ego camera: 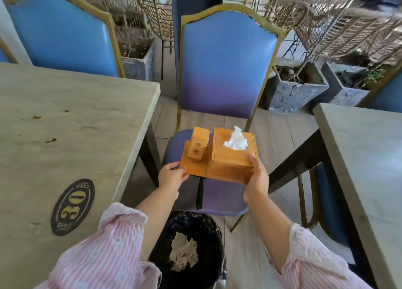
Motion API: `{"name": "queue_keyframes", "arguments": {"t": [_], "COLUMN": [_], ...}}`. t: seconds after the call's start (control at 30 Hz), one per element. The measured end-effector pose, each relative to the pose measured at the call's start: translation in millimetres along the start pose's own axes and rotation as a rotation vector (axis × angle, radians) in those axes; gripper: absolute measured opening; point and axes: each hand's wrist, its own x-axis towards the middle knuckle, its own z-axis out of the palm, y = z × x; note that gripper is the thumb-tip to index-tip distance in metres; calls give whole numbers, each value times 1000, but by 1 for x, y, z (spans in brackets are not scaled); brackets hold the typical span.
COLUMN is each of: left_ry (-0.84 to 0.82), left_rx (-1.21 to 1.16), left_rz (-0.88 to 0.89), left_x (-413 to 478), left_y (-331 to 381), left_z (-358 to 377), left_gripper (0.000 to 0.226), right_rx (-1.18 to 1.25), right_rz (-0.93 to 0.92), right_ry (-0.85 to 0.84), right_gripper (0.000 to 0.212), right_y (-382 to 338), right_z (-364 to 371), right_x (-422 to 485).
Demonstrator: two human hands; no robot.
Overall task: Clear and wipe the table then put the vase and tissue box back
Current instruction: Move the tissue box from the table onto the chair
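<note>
Over the chair seat [219, 199], left hand [170, 175] and right hand [256, 177] grip the tissue box [230, 151], fingers [181, 171] curled round its edges.

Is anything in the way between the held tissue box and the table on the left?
Nothing visible: the tissue box is over the chair seat, with open air between it and the table edge.

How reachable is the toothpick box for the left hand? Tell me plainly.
Probably yes: the toothpick box stands just past the left hand, nothing between. But that hand grips the wooden tray by its edge and must release first.
</note>
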Motion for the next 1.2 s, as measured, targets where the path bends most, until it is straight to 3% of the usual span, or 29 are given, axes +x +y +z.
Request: {"name": "queue_keyframes", "arguments": {"t": [0.23, 0.33, 0.47, 0.63, 0.73, 0.83, 0.97, 1.2], "left_ry": [57, 14, -83, -182, -250, -187, -117, -222], "left_rx": [80, 192, 355, 374, 602, 980, 1401, 1638], "left_rz": [-21, -32, -59, -65, -7, 114, 204, 236], "left_x": [85, 127, 174, 207, 221, 226, 229, 236], "left_y": [-9, -12, -17, -30, -42, -51, -56, -60], "left_z": [64, 82, 102, 114, 125, 134, 136, 136], "left_gripper": [37, 24, 46, 53, 51, 50, 54, 63], "right_rx": [-57, -76, -80, -42, -56, -71, -96, -231], "right_rz": [-23, -11, -8, -19, -14, 16, 13, -26], "right_ry": [-25, -10, -23, -68, -96, -126, -141, -106], "right_gripper": [52, 54, 54, 54, 61, 69, 53, 51], "right_y": [-1, 10, 31, 54, 61, 64, 68, 70], "right_z": [27, 40, 52, 54, 53, 51, 50, 48], "right_x": [115, 161, 216, 266, 283, 291, 296, 294]}}
